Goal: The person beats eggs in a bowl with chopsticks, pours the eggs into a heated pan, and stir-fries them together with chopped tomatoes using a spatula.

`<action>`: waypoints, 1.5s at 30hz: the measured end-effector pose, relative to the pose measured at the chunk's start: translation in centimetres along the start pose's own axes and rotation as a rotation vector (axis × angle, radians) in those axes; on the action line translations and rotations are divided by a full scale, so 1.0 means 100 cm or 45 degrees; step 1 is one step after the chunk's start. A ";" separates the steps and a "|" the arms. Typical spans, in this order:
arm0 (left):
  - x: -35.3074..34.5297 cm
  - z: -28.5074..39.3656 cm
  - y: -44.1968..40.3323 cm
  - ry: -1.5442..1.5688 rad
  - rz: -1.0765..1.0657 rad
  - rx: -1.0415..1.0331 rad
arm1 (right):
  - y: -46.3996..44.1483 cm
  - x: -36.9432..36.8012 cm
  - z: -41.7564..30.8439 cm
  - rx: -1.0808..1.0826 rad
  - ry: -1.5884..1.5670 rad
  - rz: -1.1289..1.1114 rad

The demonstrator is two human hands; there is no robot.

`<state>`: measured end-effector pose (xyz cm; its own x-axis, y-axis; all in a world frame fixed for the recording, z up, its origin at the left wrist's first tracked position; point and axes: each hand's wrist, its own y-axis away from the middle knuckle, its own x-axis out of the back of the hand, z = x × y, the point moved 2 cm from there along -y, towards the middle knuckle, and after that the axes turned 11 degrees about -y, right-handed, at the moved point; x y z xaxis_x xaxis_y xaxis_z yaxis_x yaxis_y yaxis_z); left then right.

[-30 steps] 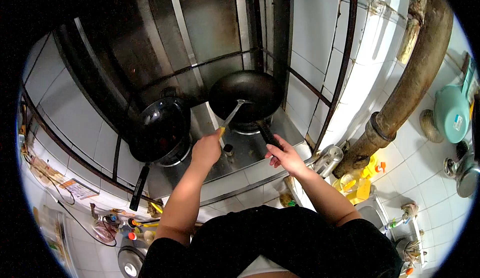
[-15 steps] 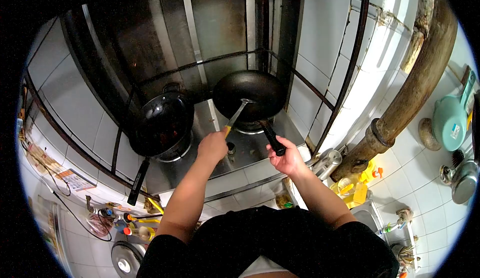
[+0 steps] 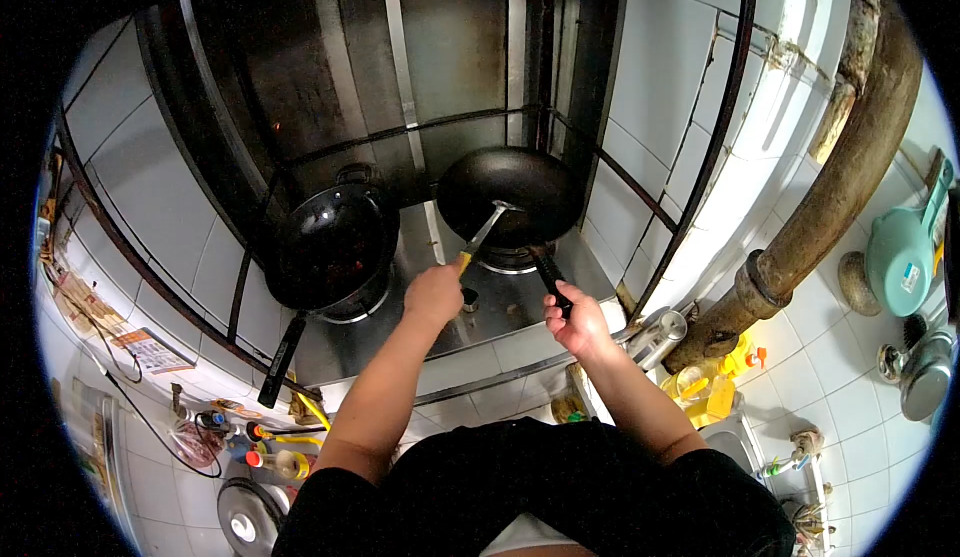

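Note:
My left hand (image 3: 435,294) is closed round the yellow handle of a metal spatula (image 3: 484,233). The spatula's head rests against the inside of a black wok (image 3: 480,172) on the right burner. My right hand (image 3: 580,322) grips the wok's black handle (image 3: 550,275) near its end, fingers curled round it. I cannot make out any food in this wok. On the left burner sits a second black wok (image 3: 325,232) with dark reddish bits inside, touched by neither hand.
A steel stove top (image 3: 420,332) carries both woks, with a dark metal rail (image 3: 370,138) around it. To the right are a thick pipe (image 3: 800,227), yellow bottles (image 3: 715,397) and a hanging green pan (image 3: 897,257). A lidded pot (image 3: 250,517) is at the lower left.
The whole view has shifted slightly, moving the scene a little to the right. My right hand's fingers look more closely wrapped on the wok handle. Spatula and wok stay nearly in place.

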<state>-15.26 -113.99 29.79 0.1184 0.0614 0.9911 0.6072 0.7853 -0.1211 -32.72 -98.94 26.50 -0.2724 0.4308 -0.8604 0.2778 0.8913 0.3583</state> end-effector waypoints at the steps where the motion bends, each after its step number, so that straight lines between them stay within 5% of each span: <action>1: 0.002 -0.001 0.000 0.000 -0.012 0.009 | 0.000 0.000 0.000 0.001 0.009 0.004; 45: 0.013 -0.002 -0.003 -0.096 -0.116 -0.047 | 0.028 -0.005 0.009 -0.035 0.279 -0.100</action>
<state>-15.16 -114.30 31.12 0.0032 0.0381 0.9993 0.6416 0.7664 -0.0312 -30.94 -96.81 27.58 -0.4864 0.3778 -0.7878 0.2236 0.9255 0.3057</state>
